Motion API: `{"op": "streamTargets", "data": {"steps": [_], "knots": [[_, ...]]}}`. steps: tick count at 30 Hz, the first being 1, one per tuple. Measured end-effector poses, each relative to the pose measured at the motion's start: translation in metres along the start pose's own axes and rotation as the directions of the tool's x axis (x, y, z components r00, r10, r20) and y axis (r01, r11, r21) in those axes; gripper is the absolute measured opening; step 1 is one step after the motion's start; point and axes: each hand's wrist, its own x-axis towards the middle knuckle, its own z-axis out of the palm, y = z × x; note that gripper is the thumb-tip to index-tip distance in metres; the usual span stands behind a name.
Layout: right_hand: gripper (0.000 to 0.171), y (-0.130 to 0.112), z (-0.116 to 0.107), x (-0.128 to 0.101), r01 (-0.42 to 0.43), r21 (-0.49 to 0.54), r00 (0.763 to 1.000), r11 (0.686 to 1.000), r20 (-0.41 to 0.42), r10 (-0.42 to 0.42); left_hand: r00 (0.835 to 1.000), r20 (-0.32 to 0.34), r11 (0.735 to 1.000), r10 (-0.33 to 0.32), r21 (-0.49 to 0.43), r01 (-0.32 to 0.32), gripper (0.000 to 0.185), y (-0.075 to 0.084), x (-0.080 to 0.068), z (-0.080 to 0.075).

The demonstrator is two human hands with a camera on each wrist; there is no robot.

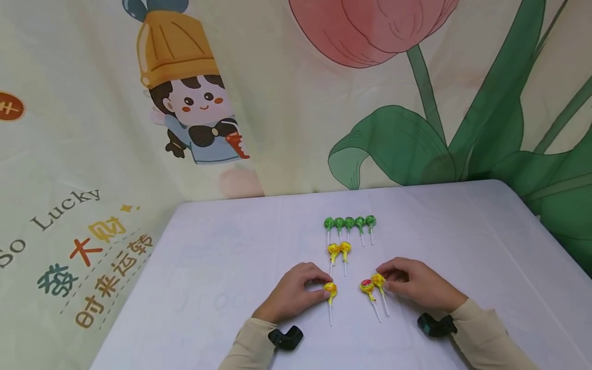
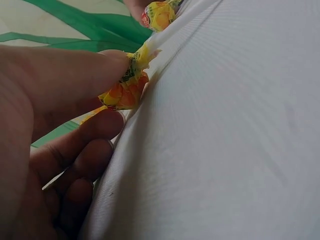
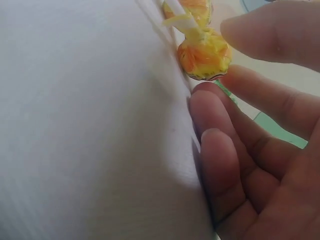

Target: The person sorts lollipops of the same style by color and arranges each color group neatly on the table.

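- The backdrop cloth (image 1: 92,154) behind the white table (image 1: 222,267) is printed with "So Lucky" in grey letters, Chinese characters in orange, green and brown below that, a cartoon child in an orange hat, and a large pink tulip with green leaves.
- The white table is used as the landmark; ten lollipops in all are counted on it, each on a white stick.
- Five green lollipops (image 1: 349,223) are laid side by side in one row at the table's middle, towards the backdrop.
- Two yellow lollipops (image 1: 339,249) are laid touching each other just in front of that green row.
- The left hand (image 1: 296,290) is rested on the table nearer the front edge; a single yellow lollipop (image 1: 330,289) is pinched at its wrapped head between thumb and fingertips, its stick pointing to the front edge.
- The right hand (image 1: 416,285) is rested on the table to the right of the left hand, fingers curled; the head of one yellow lollipop of a pair (image 1: 372,283) is touched by its fingertips, but a firm grip cannot be told.
- No brand name can be read on any wrapper.
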Motion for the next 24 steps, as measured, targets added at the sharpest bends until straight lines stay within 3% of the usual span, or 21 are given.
{"op": "streamTargets", "data": {"steps": [7,13,24], "knots": [[0.035,-0.0021,0.0036,0.0005,0.037,-0.05,0.999,0.998,-0.019,-0.038,1.0,-0.025,1.0,-0.002,-0.005,0.002,0.022,-0.0014,-0.001,0.0016],[0.032,0.0,0.0046,0.0009,0.013,-0.078,0.999,0.997,-0.034,-0.016,0.999,-0.036,0.998,-0.033,-0.053,0.031,0.024,0.0,0.0012,0.0027],[0.032,0.0025,0.0044,0.0023,0.025,-0.036,1.0,0.999,-0.017,-0.026,0.993,-0.043,0.98,-0.109,-0.174,0.1,0.023,0.0052,0.0039,-0.0014]]}}
